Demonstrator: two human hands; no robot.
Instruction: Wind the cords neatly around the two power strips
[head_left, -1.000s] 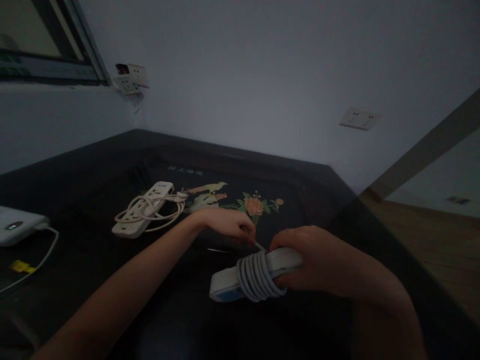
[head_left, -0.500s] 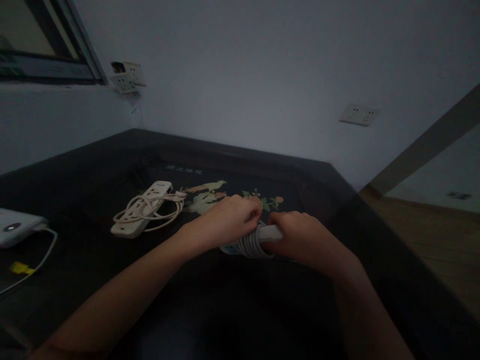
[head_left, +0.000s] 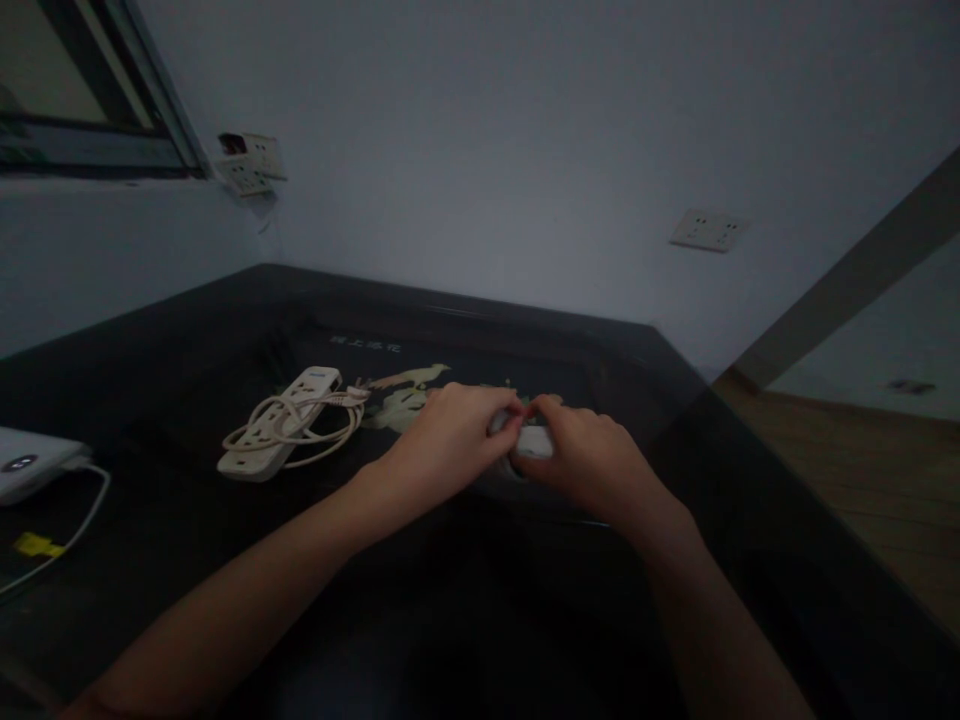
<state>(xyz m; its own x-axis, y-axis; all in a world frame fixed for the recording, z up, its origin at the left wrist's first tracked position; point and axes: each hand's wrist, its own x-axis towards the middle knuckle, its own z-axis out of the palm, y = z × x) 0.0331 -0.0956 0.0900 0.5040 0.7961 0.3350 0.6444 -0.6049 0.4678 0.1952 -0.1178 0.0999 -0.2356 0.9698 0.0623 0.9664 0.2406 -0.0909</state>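
Observation:
Both my hands meet over the black table, around a long white block with a grey cord wound about its middle. My right hand grips one end of the block, its thumb below and fingers above. Pinched closed, my left hand presses against the cord on top, its fingertips touching those of the right. Most of the windings and the block's far end are hidden behind the left hand. To the left lies a white power strip with its own cord looped loosely over it.
At the far left, a white device has a white cable with a yellow tag. The black table meets the wall, which carries a socket plate. Wooden floor lies beyond its right edge.
Both hands have moved away from me with the wrapped block, and come together. The left hand, earlier drawing a stretch of cord out, now sits on the block. The loose power strip stays put.

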